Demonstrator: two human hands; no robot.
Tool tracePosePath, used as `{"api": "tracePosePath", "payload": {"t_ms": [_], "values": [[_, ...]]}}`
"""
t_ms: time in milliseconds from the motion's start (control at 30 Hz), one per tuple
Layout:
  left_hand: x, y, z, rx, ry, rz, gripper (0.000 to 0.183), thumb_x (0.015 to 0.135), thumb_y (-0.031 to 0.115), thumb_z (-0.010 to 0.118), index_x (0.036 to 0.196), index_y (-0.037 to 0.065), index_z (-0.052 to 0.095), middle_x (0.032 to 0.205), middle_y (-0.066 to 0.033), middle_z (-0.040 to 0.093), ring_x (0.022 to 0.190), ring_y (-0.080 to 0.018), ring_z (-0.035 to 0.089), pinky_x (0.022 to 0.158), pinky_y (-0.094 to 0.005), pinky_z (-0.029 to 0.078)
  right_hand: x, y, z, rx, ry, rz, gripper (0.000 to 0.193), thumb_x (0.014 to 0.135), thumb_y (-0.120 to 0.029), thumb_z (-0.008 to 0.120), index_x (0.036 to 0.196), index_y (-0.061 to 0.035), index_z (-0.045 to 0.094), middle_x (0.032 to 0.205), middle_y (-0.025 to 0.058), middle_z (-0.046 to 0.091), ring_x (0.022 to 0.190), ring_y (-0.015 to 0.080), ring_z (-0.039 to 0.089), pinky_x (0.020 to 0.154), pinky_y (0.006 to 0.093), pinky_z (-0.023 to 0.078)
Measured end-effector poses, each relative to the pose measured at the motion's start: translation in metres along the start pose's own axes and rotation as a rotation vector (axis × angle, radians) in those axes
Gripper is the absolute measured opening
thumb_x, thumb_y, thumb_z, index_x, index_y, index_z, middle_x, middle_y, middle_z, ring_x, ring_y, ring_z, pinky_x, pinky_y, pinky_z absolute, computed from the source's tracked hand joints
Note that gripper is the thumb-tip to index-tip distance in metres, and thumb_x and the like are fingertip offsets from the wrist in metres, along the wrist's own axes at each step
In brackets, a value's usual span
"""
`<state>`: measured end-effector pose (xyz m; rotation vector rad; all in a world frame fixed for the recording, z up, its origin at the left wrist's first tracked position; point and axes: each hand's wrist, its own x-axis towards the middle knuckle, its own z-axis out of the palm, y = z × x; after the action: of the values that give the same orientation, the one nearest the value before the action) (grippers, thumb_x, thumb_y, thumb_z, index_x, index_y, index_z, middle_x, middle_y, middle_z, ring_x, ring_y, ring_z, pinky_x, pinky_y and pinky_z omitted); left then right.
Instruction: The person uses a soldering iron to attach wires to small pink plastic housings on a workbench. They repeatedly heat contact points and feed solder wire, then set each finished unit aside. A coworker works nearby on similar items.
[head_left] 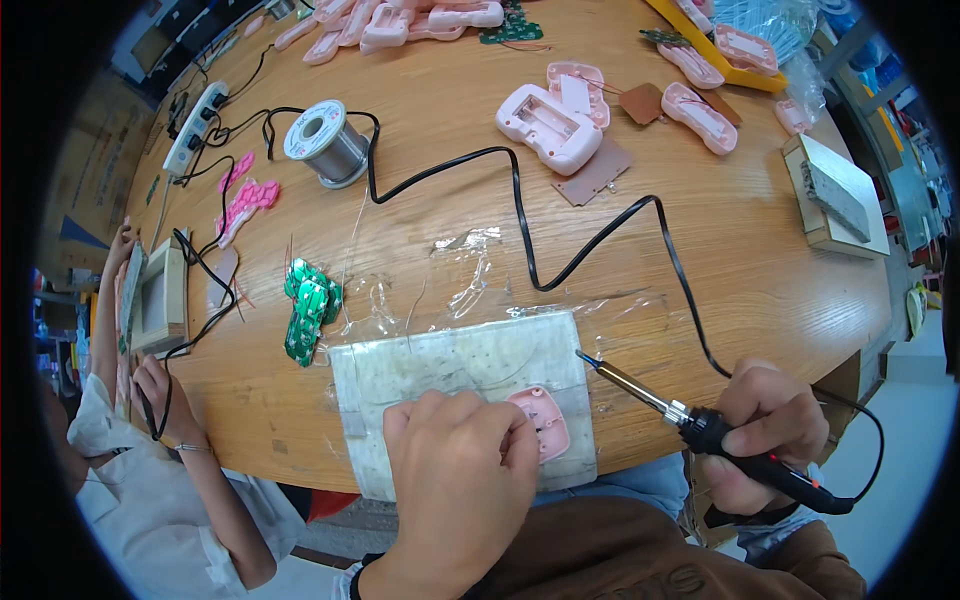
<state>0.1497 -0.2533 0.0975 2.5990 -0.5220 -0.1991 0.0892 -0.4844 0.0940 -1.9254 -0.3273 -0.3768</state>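
Though tilted — iron point(702, 426) in right grip point(772, 432)

Right fingers point(783, 433) gripping soldering iron point(706, 431), left fingers point(519, 442) at pink shell point(554, 432), solder spool point(335, 155)

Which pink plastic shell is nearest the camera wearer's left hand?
The rounded pink plastic shell on the flat whitish mat, partly hidden by the left hand; other pink shells lie off the mat, farther away.

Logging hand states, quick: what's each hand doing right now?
Left hand: curled at the pink shell; fingertips hidden, so can't tell whether it grips.
Right hand: closed, holding the soldering iron.
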Motion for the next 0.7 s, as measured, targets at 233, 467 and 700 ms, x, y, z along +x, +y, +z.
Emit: {"api": "tracePosePath", "payload": {"t_ms": [233,467,700], "values": [[-0.001,-0.002,0.004,-0.035,0.043,0.02,0.01,0.073,0.012,0.071,0.066,0.008,0.065,0.066,-0.0067,0.057,0.07,-0.0266,0.054,0.073,-0.0409,0.035,0.009,0.004,0.018,-0.012,-0.062,0.084,0.054,0.071,-0.029,0.084,0.117,-0.0062,0.066,0.082,0.0096,0.07,0.06,0.0199,0.062,0.053,0.0301,0.047],[-0.005,-0.004,0.007,-0.033,0.068,0.019,0.01,0.074,0.015,0.071,0.069,0.007,0.067,0.07,-0.0074,0.059,0.075,-0.0267,0.055,0.076,-0.041,0.036,0.03,0.013,0.044,-0.271,-0.476,-0.125,0.045,0.079,-0.03,0.075,0.116,-0.0093,0.061,0.084,0.0059,0.059,0.072,0.0252,0.058,0.061,0.0348,0.048],[-0.013,-0.006,-0.01,-0.111,0.044,0.042,0.016,0.074,0.014,0.075,0.088,0.008,0.07,0.078,-0.0055,0.062,0.081,-0.0265,0.057,0.079,-0.0408,0.037,0.032,0.018,0.061,-0.309,-0.474,-0.189,0.043,0.076,-0.026,0.076,0.113,-0.01,0.06,0.088,0.0062,0.061,0.075,0.025,0.059,0.061,0.035,0.049]]}}
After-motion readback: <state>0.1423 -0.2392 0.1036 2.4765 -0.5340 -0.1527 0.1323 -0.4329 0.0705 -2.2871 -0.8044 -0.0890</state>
